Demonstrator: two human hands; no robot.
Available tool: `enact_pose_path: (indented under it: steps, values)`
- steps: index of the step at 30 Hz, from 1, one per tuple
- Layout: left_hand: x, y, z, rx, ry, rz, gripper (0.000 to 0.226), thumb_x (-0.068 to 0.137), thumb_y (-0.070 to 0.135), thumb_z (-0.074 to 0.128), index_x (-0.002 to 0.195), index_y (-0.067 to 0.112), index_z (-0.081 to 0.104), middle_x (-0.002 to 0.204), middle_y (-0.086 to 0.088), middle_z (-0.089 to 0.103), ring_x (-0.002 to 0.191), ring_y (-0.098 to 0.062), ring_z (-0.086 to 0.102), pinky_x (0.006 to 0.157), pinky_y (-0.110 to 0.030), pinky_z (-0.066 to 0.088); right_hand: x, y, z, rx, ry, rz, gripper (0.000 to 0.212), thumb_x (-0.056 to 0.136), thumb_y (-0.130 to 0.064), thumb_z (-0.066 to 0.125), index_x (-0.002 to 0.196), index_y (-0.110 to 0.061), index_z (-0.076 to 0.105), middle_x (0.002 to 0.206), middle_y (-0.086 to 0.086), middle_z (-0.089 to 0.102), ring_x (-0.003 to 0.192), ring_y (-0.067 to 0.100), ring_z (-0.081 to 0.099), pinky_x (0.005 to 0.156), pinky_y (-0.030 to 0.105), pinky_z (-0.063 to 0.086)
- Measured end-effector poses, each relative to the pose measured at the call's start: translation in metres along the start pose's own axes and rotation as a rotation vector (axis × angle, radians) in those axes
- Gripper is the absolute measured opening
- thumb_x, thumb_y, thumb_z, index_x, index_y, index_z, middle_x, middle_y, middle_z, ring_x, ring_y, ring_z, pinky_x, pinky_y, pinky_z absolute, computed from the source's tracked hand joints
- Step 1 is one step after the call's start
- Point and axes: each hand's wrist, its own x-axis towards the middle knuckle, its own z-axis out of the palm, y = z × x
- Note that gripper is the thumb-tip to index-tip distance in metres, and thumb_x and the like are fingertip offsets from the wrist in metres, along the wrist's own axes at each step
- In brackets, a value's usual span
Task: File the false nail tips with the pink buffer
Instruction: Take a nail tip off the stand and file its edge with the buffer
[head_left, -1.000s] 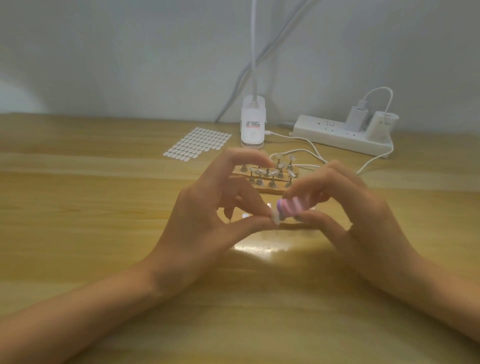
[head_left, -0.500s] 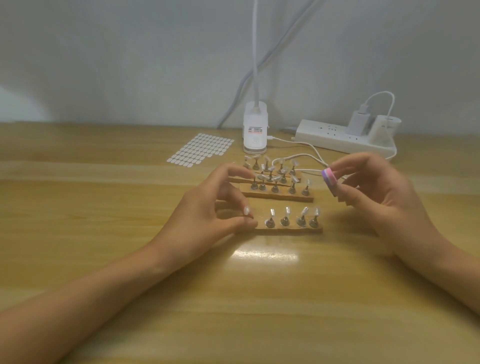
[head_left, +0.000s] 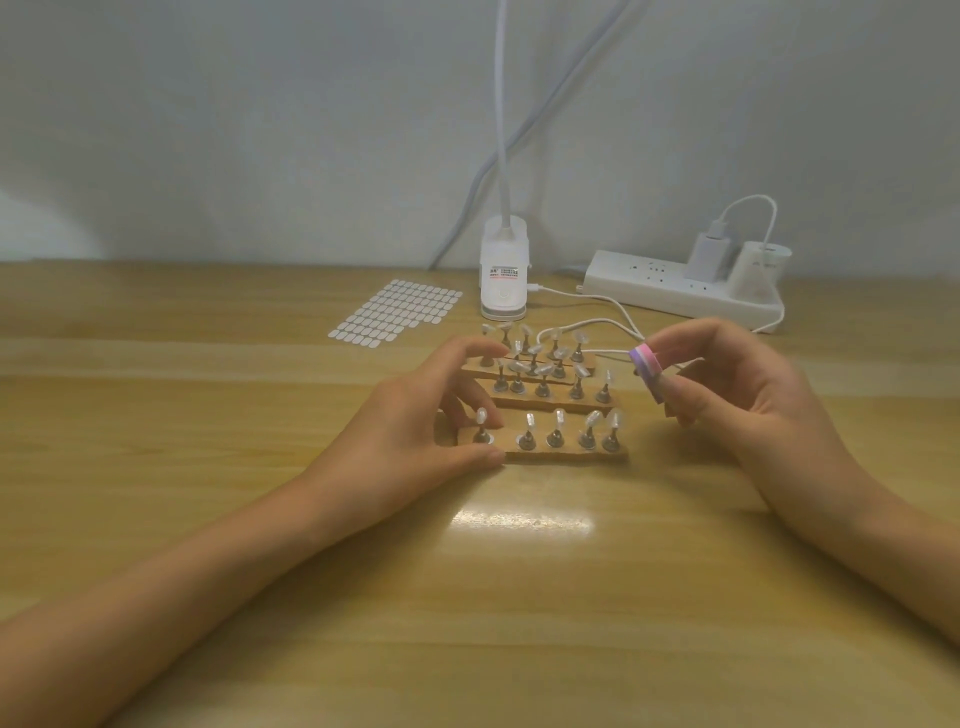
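A person's left hand (head_left: 410, 431) rested at the left end of the front wooden strip (head_left: 561, 456), with its fingers curved loosely about the leftmost tip (head_left: 481, 415). Whether it gripped that stand could not be told. The right hand (head_left: 753, 395) pinched the pink buffer (head_left: 645, 362) between thumb and fingertips, holding it above the worktop (head_left: 467, 623), just right of the rows of false nail tips (head_left: 559, 415) upright on their stands. The step appeared to be choosing a tip to file. Doing it well likely meant steadying one stand firmly, laying the buffer's flat face against the tip's edge and stroking lightly, so the closely packed neighbouring stands were not knocked.
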Motion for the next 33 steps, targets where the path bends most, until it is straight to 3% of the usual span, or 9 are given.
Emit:
enact_pose_path:
  steps: [6,11,15,20,22,24,27,29,33]
  values:
    - [0.005,0.003,0.003,-0.041,-0.012,0.027,0.071,0.077,0.017,0.086,0.133,0.039,0.048,0.099,0.022,0.071,0.099,0.001,0.062,0.079,-0.006,0.043,0.002,0.004,-0.002,0.016,-0.016,0.028,0.025,0.083,-0.039,0.072,0.101,-0.023,0.071,0.091,-0.006,0.069,0.073,0.008,0.059,0.067,0.017,0.05]
    - [0.006,0.008,0.015,-0.078,0.076,0.08,0.058,0.081,0.01,0.082,0.128,0.031,0.054,0.086,0.016,0.072,0.094,-0.001,0.065,0.08,-0.002,0.039,0.003,0.002,-0.001,0.015,-0.006,0.041,0.032,0.08,-0.042,0.07,0.104,-0.02,0.07,0.091,-0.005,0.07,0.072,0.007,0.058,0.066,0.017,0.049]
    - [0.007,0.011,0.015,-0.027,0.081,0.13,0.062,0.081,0.007,0.081,0.132,0.031,0.053,0.086,0.018,0.07,0.098,-0.003,0.064,0.083,-0.005,0.04,0.003,0.0,0.0,-0.005,-0.008,0.047,0.035,0.079,-0.046,0.075,0.103,-0.021,0.07,0.091,-0.007,0.071,0.081,0.008,0.062,0.069,0.015,0.048]
    - [0.001,0.018,0.018,0.203,0.194,0.345,0.066,0.081,0.009,0.082,0.133,0.036,0.05,0.086,0.018,0.069,0.109,0.0,0.063,0.106,-0.037,0.034,0.0,-0.005,0.0,-0.059,0.065,-0.021,0.028,0.08,-0.043,0.077,0.101,-0.023,0.072,0.095,-0.006,0.072,0.087,0.006,0.064,0.07,0.018,0.05]
    - [-0.002,0.019,0.017,0.194,0.267,0.464,0.065,0.081,0.009,0.08,0.134,0.031,0.049,0.086,0.016,0.069,0.111,0.001,0.064,0.109,-0.036,0.035,-0.004,-0.008,0.003,-0.112,0.089,-0.133,0.02,0.085,-0.033,0.074,0.101,-0.022,0.072,0.096,-0.007,0.072,0.089,0.01,0.066,0.072,0.027,0.054]
    - [-0.009,0.022,0.016,0.025,0.257,0.503,0.062,0.084,0.01,0.077,0.136,0.025,0.046,0.087,0.014,0.069,0.108,-0.001,0.068,0.104,-0.033,0.046,-0.008,-0.012,0.008,-0.204,0.042,-0.311,0.013,0.092,-0.025,0.073,0.104,-0.02,0.07,0.098,-0.007,0.072,0.09,0.018,0.067,0.071,0.035,0.053]
    - [-0.02,0.025,0.015,-0.219,0.183,0.432,0.058,0.086,0.013,0.074,0.138,0.026,0.05,0.088,0.013,0.069,0.093,-0.013,0.073,0.086,-0.028,0.057,-0.016,-0.016,0.014,-0.36,-0.06,-0.561,0.019,0.089,-0.021,0.071,0.108,-0.025,0.067,0.103,-0.004,0.069,0.094,0.014,0.065,0.073,0.028,0.051]
    - [-0.023,0.024,0.016,-0.315,0.14,0.36,0.06,0.085,0.013,0.074,0.138,0.029,0.052,0.088,0.01,0.071,0.089,-0.017,0.072,0.076,-0.025,0.055,-0.023,-0.019,0.017,-0.442,-0.098,-0.671,0.02,0.089,-0.021,0.071,0.108,-0.027,0.068,0.106,-0.001,0.068,0.098,0.011,0.064,0.081,0.021,0.05]
    - [-0.023,0.021,0.017,-0.456,0.097,0.246,0.059,0.084,0.016,0.073,0.136,0.034,0.052,0.089,0.002,0.073,0.085,-0.016,0.07,0.065,-0.024,0.048,-0.031,-0.02,0.021,-0.544,-0.146,-0.82,0.029,0.091,-0.02,0.075,0.117,-0.023,0.064,0.11,-0.006,0.06,0.095,0.016,0.062,0.085,0.026,0.049]
